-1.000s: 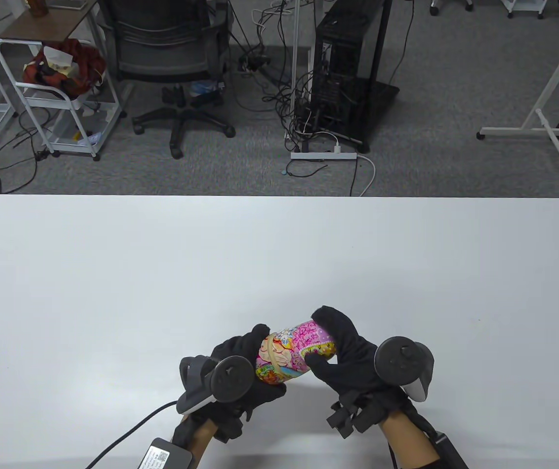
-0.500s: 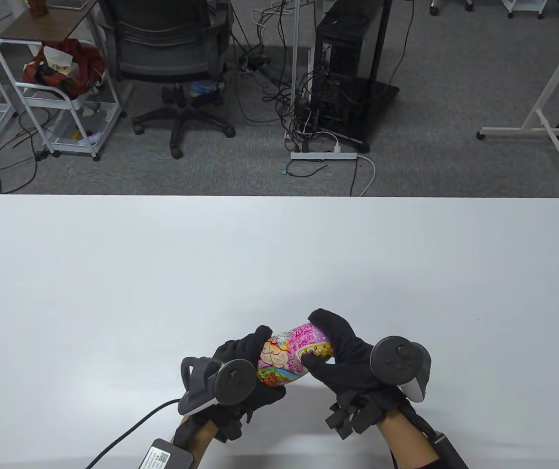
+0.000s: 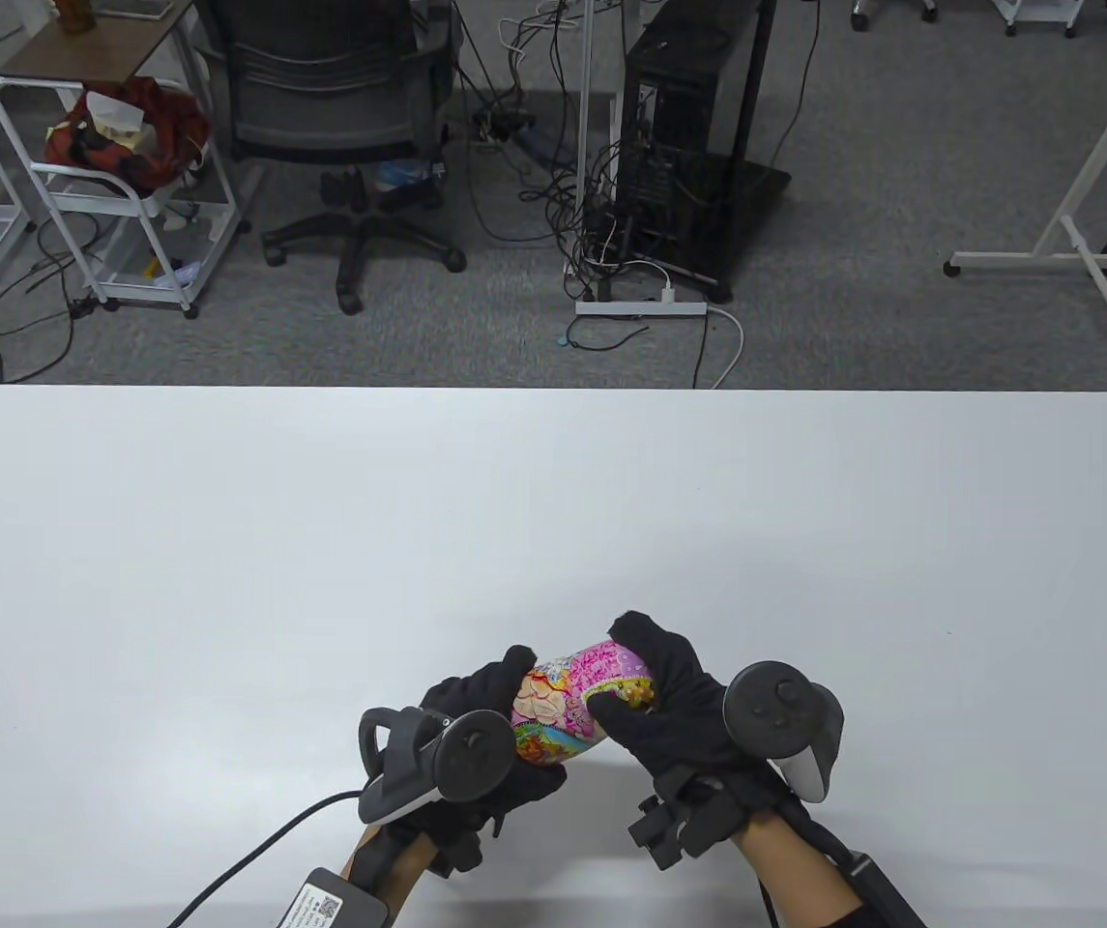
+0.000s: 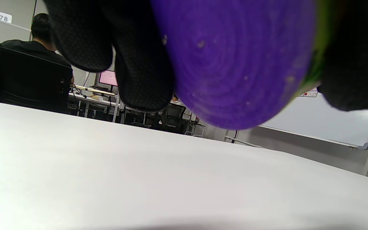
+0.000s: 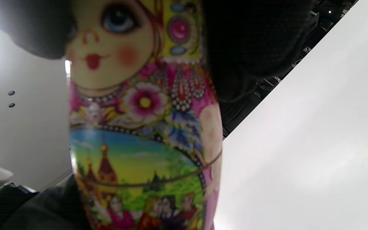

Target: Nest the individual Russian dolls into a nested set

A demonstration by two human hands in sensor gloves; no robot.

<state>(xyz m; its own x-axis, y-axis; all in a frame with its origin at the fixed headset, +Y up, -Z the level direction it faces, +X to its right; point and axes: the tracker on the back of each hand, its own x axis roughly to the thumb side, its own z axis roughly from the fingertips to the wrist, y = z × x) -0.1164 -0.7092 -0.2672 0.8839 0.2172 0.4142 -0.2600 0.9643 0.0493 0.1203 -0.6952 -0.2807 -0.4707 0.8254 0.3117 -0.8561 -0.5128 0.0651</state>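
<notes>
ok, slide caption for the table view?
Both gloved hands grip a closed doll held sideways above the table.

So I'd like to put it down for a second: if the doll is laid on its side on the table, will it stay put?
Probably not. The doll has a rounded, barrel-like body, so on its side it would likely roll. Its glossy painted surface looks slippery. The flat purple base suggests standing it upright is steadier. Both the left hand and right hand grip it now.

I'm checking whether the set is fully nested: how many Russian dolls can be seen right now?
1. The doll is held sideways just above the table, gripped between the left hand and right hand. Smaller ones may be hidden inside.
</notes>
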